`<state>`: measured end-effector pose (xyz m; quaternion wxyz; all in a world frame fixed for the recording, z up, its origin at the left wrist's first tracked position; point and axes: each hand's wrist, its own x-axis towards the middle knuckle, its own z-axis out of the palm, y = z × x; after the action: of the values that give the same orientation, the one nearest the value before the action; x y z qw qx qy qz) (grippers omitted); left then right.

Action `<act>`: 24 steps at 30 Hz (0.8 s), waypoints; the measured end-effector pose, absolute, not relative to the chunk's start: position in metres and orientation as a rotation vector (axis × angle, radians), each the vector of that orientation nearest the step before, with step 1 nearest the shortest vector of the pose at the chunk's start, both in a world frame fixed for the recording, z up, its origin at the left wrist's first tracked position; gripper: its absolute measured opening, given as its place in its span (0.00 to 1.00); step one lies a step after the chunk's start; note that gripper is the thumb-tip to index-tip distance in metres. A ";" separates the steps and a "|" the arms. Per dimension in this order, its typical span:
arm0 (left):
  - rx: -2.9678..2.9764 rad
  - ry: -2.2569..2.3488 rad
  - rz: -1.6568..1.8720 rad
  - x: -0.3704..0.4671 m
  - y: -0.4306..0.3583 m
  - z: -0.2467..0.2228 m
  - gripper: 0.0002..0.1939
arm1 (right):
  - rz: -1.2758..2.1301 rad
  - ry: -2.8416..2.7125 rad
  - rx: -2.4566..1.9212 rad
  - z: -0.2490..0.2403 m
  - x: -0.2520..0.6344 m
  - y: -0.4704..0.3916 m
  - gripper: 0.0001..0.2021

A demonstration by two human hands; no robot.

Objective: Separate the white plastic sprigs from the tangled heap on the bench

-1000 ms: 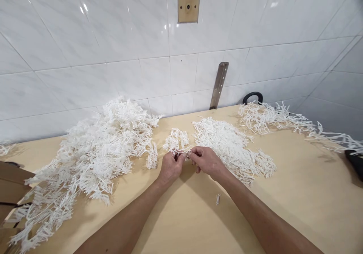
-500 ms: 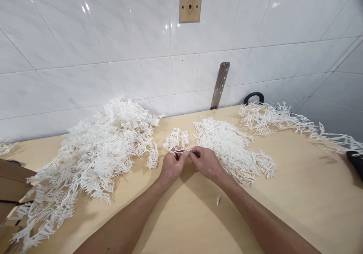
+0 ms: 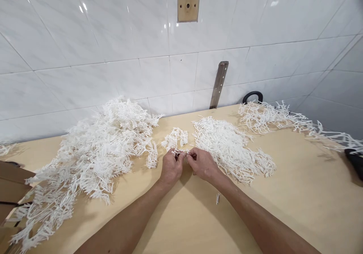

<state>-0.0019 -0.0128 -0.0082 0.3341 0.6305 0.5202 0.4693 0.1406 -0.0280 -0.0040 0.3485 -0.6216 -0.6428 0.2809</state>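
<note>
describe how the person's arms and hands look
The left hand and right hand are bare, without gloves. The left forearm and right forearm show no sleeve, watch or bracelet. No ring shows, though the hands are partly hidden.

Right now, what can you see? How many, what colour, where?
Big pile: one, white, left
Clump: one, white, beyond hands
Smaller pile: one, white, right
Strands: many, white, back right
Scraps: some, white, far left
Loose bit: one, white, front
Box: one, brown, left edge
Plate: one, yellowish, on wall
Strip: one, brownish, against wall
Loop: one, black, back right
Dark thing: one, black, right edge
Tiles: many, whitish, behind
Table: one, tan, underneath
Sprig: one, white, between hands
Left hand and right hand: two, bare, centre
Forearms: two, bare, front
</note>
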 end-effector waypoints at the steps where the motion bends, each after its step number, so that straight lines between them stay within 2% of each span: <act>1: 1.647 1.364 1.224 -0.001 -0.013 -0.008 0.16 | 0.715 -1.659 -1.621 -0.004 0.139 -0.029 0.07; 7: 1.644 1.351 1.278 -0.001 -0.013 -0.009 0.14 | 0.628 -1.632 -1.623 -0.001 0.130 -0.029 0.07; 12: 1.623 1.367 1.323 -0.001 -0.011 -0.009 0.15 | 0.854 -1.490 -1.618 -0.001 0.123 -0.029 0.08; 18: 1.484 1.379 1.221 -0.002 -0.011 -0.008 0.20 | 0.218 -1.649 -1.487 -0.007 0.121 -0.028 0.07; 24: 1.407 1.336 1.210 -0.006 -0.010 -0.011 0.20 | 0.196 -1.499 -1.699 -0.008 0.155 -0.015 0.06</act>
<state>-0.0056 -0.0104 -0.0105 0.4144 0.5599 0.5318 0.4816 0.1547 -0.0148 -0.0081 0.4202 -0.6778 -0.5982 0.0782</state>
